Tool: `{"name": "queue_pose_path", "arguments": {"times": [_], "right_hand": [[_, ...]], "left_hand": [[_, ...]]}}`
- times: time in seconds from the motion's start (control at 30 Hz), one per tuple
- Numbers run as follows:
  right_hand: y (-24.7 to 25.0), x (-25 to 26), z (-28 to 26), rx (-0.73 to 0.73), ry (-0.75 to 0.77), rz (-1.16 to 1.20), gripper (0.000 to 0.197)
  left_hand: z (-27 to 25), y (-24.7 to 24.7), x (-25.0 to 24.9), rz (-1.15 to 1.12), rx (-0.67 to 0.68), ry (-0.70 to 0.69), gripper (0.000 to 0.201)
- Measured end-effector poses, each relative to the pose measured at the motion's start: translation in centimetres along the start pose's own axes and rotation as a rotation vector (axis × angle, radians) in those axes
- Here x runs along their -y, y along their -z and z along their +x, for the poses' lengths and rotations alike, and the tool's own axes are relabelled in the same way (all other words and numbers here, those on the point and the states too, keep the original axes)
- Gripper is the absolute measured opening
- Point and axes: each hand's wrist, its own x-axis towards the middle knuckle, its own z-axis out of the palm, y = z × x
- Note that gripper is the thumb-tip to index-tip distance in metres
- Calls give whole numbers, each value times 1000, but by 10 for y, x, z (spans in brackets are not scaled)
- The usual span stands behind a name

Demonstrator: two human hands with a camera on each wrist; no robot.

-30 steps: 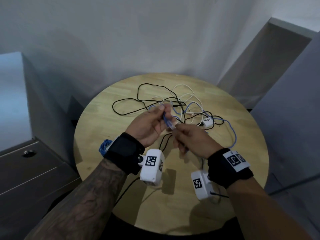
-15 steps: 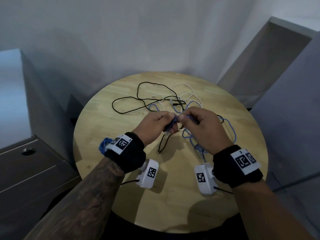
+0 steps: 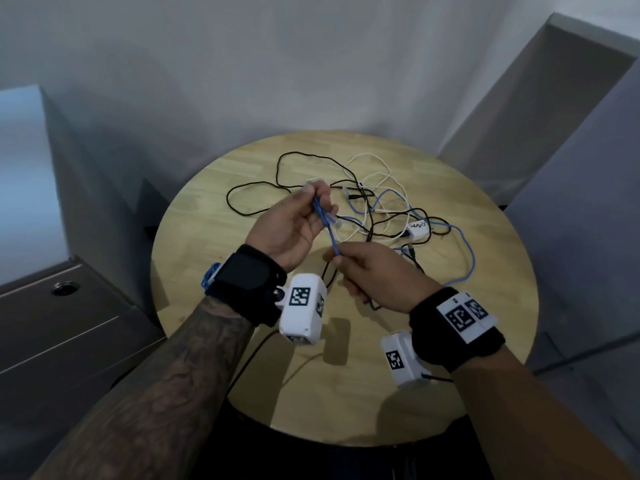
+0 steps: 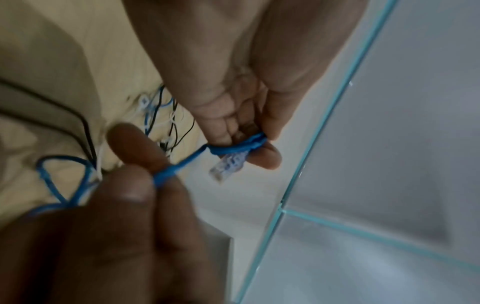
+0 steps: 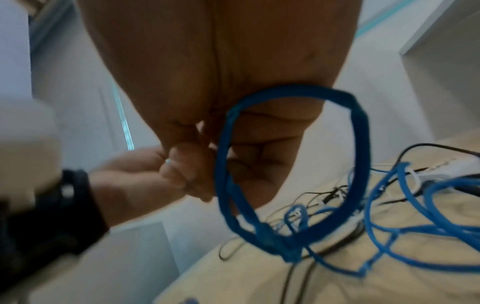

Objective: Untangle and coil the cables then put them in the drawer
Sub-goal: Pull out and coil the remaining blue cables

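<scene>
A blue network cable (image 3: 331,233) runs taut between my two hands above the round wooden table (image 3: 207,223). My left hand (image 3: 318,213), palm up, pinches the end with the clear plug (image 4: 228,166); the cable is wound round its fingers (image 4: 270,156). My right hand (image 3: 337,258) pinches the same cable a little lower, with a blue loop (image 5: 291,164) hanging below its palm. The rest of the blue cable (image 3: 465,251) lies tangled with a black cable (image 3: 280,168) and a white cable (image 3: 381,171) on the table.
A white adapter (image 3: 419,228) sits in the tangle. A coiled blue cable (image 3: 209,277) lies at the table's left edge behind my left wrist. A grey drawer cabinet (image 3: 69,327) stands at the left, its drawers closed. Grey panels stand at the right.
My hands were together over the tangle; now they have drawn apart. The left hand turned palm up and rose, and a short run of blue cable stretches between them.
</scene>
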Motion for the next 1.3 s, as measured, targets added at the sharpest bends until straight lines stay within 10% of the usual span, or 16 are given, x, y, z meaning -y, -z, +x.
{"name": "queue_pose_path", "arguments": {"times": [0.2,0.4,0.53,0.8,0.97,1.3], "right_hand": [[19,12,-14,105,-8,-161,10],[41,7,-11,-356,195,-312,14],[50,-9,-6,-488,269,-239,10],[61,-24,-6,-358,88,411,14],[66,-34,0,-471,-32,346,19],[25,-30,6,-114,-206,-172,45]], "left_hand": [[0,4,12,450,-123,-241,16],[-13,-5,17,1237,185,-264,29],[-19,-12,18,1123,311,-49,36],[-8,-4,-10,362,70,178,42],[-3,9,-29,-66,31,178,45],[-2,2,-28,-310,37,-34,24]]}}
